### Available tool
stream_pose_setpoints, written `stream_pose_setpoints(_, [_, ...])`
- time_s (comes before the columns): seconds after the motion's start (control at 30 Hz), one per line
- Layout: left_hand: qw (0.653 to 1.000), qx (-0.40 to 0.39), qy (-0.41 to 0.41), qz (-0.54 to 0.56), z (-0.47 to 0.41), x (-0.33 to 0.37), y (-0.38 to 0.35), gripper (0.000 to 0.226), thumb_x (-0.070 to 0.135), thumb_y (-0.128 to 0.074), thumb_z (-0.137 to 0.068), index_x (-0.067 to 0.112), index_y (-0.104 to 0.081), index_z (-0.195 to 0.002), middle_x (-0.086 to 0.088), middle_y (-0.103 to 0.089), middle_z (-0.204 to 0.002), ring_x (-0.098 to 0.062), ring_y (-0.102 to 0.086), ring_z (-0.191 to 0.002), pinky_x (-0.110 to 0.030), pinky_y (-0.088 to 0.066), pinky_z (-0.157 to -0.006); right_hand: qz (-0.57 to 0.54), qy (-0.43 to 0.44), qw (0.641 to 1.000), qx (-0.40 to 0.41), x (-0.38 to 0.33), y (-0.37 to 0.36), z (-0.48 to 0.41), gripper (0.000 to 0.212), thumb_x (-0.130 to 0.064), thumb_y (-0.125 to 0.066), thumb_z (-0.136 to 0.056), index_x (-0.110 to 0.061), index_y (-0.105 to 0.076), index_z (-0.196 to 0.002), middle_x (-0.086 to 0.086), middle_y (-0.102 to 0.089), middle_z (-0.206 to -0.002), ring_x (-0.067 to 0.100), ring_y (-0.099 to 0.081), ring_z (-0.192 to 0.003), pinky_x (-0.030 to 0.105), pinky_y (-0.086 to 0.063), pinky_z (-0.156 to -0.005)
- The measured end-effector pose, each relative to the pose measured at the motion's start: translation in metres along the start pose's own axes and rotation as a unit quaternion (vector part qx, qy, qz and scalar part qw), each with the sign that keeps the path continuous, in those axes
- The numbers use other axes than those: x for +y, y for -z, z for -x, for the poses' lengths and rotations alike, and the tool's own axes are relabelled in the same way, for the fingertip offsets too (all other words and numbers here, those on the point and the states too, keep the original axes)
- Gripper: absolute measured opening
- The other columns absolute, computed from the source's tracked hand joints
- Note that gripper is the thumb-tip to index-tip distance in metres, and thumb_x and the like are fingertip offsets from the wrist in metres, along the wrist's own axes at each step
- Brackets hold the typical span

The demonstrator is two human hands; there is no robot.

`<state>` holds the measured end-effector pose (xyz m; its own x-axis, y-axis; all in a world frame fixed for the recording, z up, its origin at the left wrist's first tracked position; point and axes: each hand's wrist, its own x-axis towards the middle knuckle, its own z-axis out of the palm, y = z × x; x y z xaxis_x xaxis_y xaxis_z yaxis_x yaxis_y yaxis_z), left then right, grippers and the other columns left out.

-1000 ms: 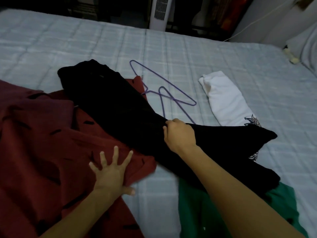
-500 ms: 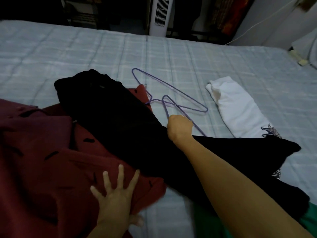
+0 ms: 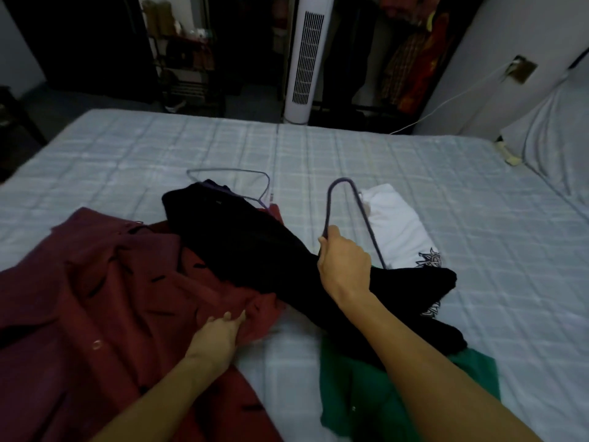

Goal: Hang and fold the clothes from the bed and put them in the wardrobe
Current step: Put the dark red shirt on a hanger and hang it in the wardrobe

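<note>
Left hand [image 3: 220, 339]: low and left of centre, fingers drawn together, pinching up the near edge of the dark red button-up shirt with short black dashes [image 3: 95, 298].
Right hand [image 3: 344, 266]: right of centre, above the long black fabric garment [image 3: 248, 250], fingers curled round one wire of the thin purple wire hanger [image 3: 342, 179]. The hanger is held raised, its bend uppermost and its other wire running down to the black garment's edge.
Red shirt: spread crumpled across the left of the bed, with pale buttons showing on it.
Black garment: lies diagonally from mid-bed towards the near right, its far part over the red shirt and its near part over the green cloth.
Second purple wire hanger [image 3: 228, 169]: flat on the sheet just behind the black garment, partly tucked under it.
Green garment [image 3: 360, 406]: at the near edge, beneath the right forearm, partly under the black garment.
White folded garment with a black print [image 3: 398, 224]: on the sheet just right of the held hanger, its near end under the black garment.
Bed with pale blue checked sheet [image 3: 478, 224]: carries all the clothes.
White tower fan [image 3: 306, 59]: upright beyond the bed's far edge.
Hanging clothes [image 3: 411, 59]: in the dark wardrobe opening right of the fan.
</note>
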<state>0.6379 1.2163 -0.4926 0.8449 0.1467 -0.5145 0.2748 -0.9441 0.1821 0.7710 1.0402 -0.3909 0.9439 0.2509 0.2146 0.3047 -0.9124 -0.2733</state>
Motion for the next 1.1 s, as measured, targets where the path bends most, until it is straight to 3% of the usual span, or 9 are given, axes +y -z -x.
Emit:
stream_pose_setpoints(0.23, [0.994,0.099,-0.051,0.011,0.106,0.016,0.036,0.06,0.014,-0.049,-0.091,0.022,-0.028,-0.147,-0.002,-0.034,-0.15,-0.026,-0.038,-0.133,-0.031,-0.029,-0.11,-0.099,0.017,0.983,0.154,-0.04,0.093,0.029,0.02,-0.024,-0.043,-0.099,-0.009,-0.056,-0.098,0.01,-0.064,-0.073,0.035,-0.058,-0.065,0.033,-0.031,-0.056])
stream_pose_setpoints(0.33, [0.991,0.117,-0.062,0.032,0.151,0.024,0.036,0.059,0.013,-0.05,-0.087,0.021,-0.034,-0.144,-0.003,-0.04,-0.147,-0.027,-0.042,-0.13,-0.032,-0.034,-0.108,-0.119,0.068,0.966,0.22,-0.057,0.135,0.047,0.015,-0.021,-0.051,-0.095,-0.009,-0.06,-0.093,0.006,-0.062,-0.068,0.031,-0.057,-0.056,0.03,-0.033,-0.052])
stream_pose_setpoints(0.43, [0.977,0.173,-0.105,0.061,0.202,0.028,0.03,0.063,0.009,-0.058,-0.071,0.018,-0.05,-0.134,-0.007,-0.057,-0.132,-0.033,-0.058,-0.113,-0.038,-0.051,-0.09,-0.09,0.121,0.954,0.259,-0.064,0.176,0.072,0.013,-0.02,-0.056,-0.092,-0.01,-0.064,-0.092,0.004,-0.064,-0.067,0.028,-0.057,-0.053,0.031,-0.039,-0.048])
stream_pose_setpoints(0.5, [0.973,0.177,-0.138,0.058,0.239,0.029,0.023,0.067,0.014,-0.059,-0.049,0.021,-0.06,-0.115,-0.005,-0.072,-0.1,-0.028,-0.07,-0.078,-0.033,-0.058,-0.056,-0.06,0.121,0.964,0.23,-0.059,0.198,0.098,0.012,-0.018,-0.054,-0.093,-0.009,-0.062,-0.092,0.007,-0.064,-0.072,0.032,-0.058,-0.061,0.036,-0.043,-0.051])
stream_pose_setpoints(0.57, [0.977,0.151,-0.146,0.038,0.272,0.025,0.006,0.071,0.019,-0.054,-0.043,0.026,-0.055,-0.113,-0.001,-0.072,-0.087,-0.023,-0.068,-0.064,-0.029,-0.054,-0.044,-0.042,0.105,0.983,0.146,-0.044,0.207,0.134,0.011,-0.014,-0.049,-0.094,-0.01,-0.052,-0.085,0.012,-0.062,-0.076,0.035,-0.058,-0.068,0.04,-0.046,-0.056])
stream_pose_setpoints(0.73, [0.993,0.058,-0.102,0.015,0.342,0.004,-0.043,0.066,0.017,-0.047,-0.079,0.027,-0.036,-0.144,-0.007,-0.062,-0.122,-0.03,-0.062,-0.103,-0.036,-0.051,-0.082,0.005,0.074,0.996,-0.059,-0.005,0.182,0.256,0.002,-0.011,-0.047,-0.091,-0.012,-0.047,-0.09,0.012,-0.067,-0.082,0.036,-0.062,-0.071,0.036,-0.042,-0.051])
stream_pose_setpoints(0.93, [0.993,0.057,-0.1,-0.035,0.388,0.001,-0.083,0.065,0.013,-0.05,-0.083,0.028,-0.036,-0.144,-0.005,-0.064,-0.118,-0.03,-0.065,-0.097,-0.034,-0.049,-0.074,-0.044,-0.018,0.991,-0.126,-0.004,0.157,0.35,0.005,-0.015,-0.045,-0.096,-0.011,-0.049,-0.094,0.007,-0.069,-0.086,0.03,-0.065,-0.075,0.033,-0.045,-0.052])
stream_pose_setpoints(1.0, [0.994,0.038,-0.105,-0.021,0.396,0.002,-0.09,0.057,0.018,-0.051,-0.087,0.027,-0.04,-0.142,-0.007,-0.063,-0.122,-0.032,-0.064,-0.1,-0.033,-0.049,-0.077,-0.027,-0.07,0.987,-0.142,-0.002,0.153,0.356,0.016,-0.024,-0.043,-0.099,-0.012,-0.054,-0.096,0.01,-0.067,-0.08,0.032,-0.063,-0.073,0.033,-0.043,-0.053])
stream_pose_setpoints(1.1, [0.993,0.006,-0.105,-0.048,0.395,0.006,-0.092,0.052,0.032,-0.047,-0.093,0.026,-0.036,-0.143,-0.005,-0.052,-0.136,-0.029,-0.055,-0.116,-0.036,-0.047,-0.088,-0.024,-0.155,0.968,-0.197,-0.004,0.148,0.356,0.032,-0.031,-0.039,-0.1,-0.008,-0.06,-0.092,0.015,-0.067,-0.091,0.034,-0.063,-0.087,0.035,-0.049,-0.068])
